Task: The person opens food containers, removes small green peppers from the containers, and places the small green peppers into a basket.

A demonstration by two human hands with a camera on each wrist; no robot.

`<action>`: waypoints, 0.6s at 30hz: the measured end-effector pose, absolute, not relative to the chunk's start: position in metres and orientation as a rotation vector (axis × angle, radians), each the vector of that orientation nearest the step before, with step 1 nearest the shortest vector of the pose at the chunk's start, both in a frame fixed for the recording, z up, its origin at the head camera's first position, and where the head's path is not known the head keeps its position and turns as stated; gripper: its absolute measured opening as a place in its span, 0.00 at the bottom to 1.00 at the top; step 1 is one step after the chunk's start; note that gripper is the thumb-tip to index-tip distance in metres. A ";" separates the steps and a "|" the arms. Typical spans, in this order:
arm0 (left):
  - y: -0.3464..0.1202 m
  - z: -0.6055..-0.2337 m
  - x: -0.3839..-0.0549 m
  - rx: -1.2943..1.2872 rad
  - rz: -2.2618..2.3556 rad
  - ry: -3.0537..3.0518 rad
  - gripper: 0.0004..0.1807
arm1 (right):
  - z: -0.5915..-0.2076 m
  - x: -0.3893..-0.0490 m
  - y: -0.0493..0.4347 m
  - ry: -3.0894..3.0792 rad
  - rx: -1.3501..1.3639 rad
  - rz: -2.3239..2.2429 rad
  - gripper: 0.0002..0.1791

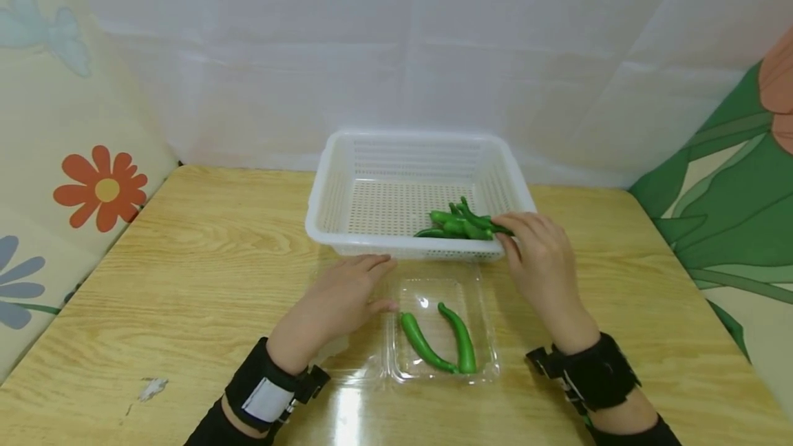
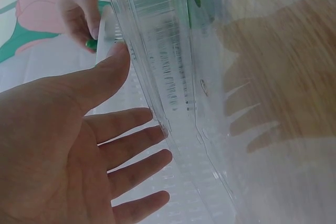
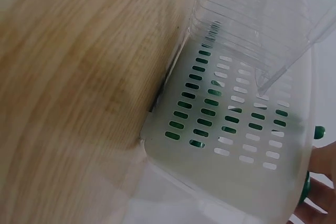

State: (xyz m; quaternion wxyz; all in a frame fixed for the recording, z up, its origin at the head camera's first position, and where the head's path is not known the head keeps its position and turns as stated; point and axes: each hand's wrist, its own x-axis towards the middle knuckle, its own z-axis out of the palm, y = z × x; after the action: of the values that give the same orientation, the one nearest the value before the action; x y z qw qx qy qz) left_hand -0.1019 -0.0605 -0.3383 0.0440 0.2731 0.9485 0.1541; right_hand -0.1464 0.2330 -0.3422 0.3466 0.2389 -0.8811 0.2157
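Observation:
A white perforated plastic basket [image 1: 372,238] holds a small heap of green chili peppers [image 1: 455,227] in its near right corner. My right hand [image 1: 544,260] reaches over that corner and pinches a green chili pepper [image 3: 305,188], partly hidden by the fingers. In front of the basket lies a clear plastic box [image 1: 434,289], its lid folded out to the left. Two curved green chili peppers [image 1: 463,344] rest inside it. My left hand [image 1: 337,300] has its fingers spread; in the left wrist view the fingertips [image 2: 157,129] are at the box's clear edge.
All of this stands on a wood-grain table [image 1: 217,260] with a worn patch [image 1: 153,389] near its front left. A white cloth [image 1: 403,54] hangs behind it. Flower-patterned panels [image 1: 102,188] stand at both sides.

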 end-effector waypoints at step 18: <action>-0.060 -0.339 -0.102 0.851 0.512 2.894 0.38 | -0.341 -0.144 0.227 -2.216 0.655 0.601 0.15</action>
State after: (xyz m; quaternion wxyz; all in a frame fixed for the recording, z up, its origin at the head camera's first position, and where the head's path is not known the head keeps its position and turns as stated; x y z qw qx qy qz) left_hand -0.1018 -0.0597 -0.3390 0.0409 0.2778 0.9451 0.1671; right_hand -0.1439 0.2266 -0.3413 0.3680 0.2551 -0.8630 0.2340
